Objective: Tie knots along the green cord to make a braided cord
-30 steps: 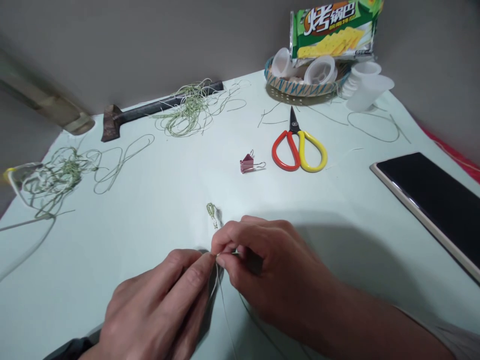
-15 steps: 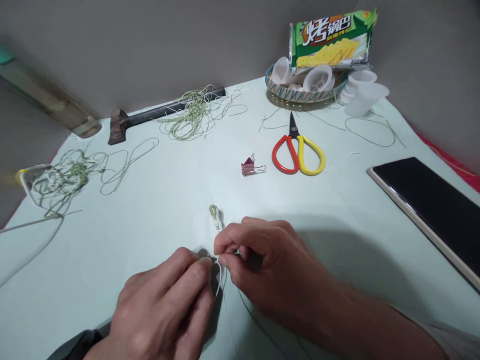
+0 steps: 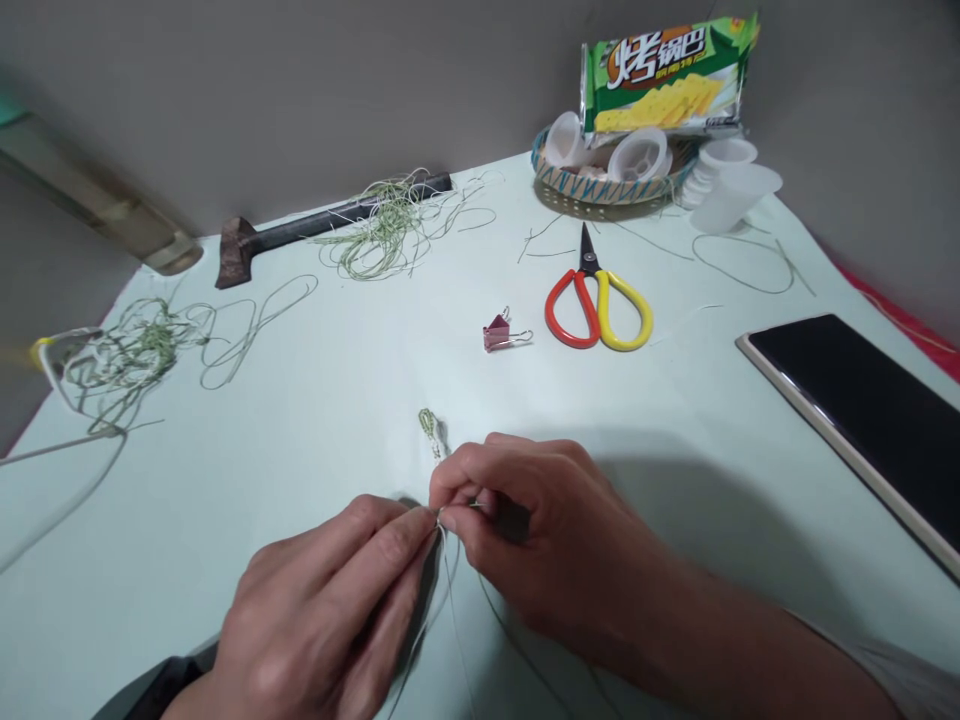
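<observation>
So the counter [image 3: 300,470] here is covered in a pale mint sheet, with plain grey walls [image 3: 300,90] behind it. Far left there's a blurry glass-looking tube [image 3: 97,195] and a messy tangle of green-and-white cord [image 3: 135,350] with a long loop trailing off it. Behind that sits a dark metal bar [image 3: 330,212] with a rough brown head, with another loose pile of cord [image 3: 382,235] sprawled over it.

Front and center, my left hand [image 3: 322,610] and right hand [image 3: 547,540] are close together, with the fingertips of each pinched tight on a thin cord [image 3: 442,520], and more strands hang down toward me. Just past the fingers, a tiny knotted green braid [image 3: 429,428] lies on the counter, right next to the right hand.

Further back there's a pink binder clip [image 3: 496,333] and scissors [image 3: 596,310] with glossy red and yellow loop handles. Behind those, a woven basket [image 3: 600,190] holds white plastic spools [image 3: 639,155], with a green cracker packet [image 3: 667,80] propped up in it. Next to it is a stack of translucent plastic cups [image 3: 731,195]. On the right is a black-screened tablet [image 3: 847,420] with a pale edge.
</observation>
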Demonstrator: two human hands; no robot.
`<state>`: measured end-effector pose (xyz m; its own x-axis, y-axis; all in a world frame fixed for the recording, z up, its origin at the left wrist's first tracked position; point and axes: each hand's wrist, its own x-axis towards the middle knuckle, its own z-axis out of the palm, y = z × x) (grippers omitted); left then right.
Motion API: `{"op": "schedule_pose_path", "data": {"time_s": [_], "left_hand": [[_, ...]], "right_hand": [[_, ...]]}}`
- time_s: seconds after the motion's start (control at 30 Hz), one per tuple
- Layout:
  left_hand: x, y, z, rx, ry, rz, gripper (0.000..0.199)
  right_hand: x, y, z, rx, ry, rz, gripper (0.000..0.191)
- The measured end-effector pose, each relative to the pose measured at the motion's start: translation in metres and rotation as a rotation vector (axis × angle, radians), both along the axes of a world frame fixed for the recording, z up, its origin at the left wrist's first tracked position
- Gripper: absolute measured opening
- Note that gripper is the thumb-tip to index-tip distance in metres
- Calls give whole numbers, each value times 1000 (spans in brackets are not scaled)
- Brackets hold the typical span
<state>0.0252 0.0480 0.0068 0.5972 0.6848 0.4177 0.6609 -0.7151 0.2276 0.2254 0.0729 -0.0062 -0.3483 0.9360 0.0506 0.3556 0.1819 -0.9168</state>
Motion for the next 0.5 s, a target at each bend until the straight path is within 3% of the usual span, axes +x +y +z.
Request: {"op": "schedule_pose_path", "data": {"time_s": [0.5], "left_hand": [[-2,-1,0,109,134,-52,23]], "right_hand": [[0,1,1,1,12,1,23]]}}
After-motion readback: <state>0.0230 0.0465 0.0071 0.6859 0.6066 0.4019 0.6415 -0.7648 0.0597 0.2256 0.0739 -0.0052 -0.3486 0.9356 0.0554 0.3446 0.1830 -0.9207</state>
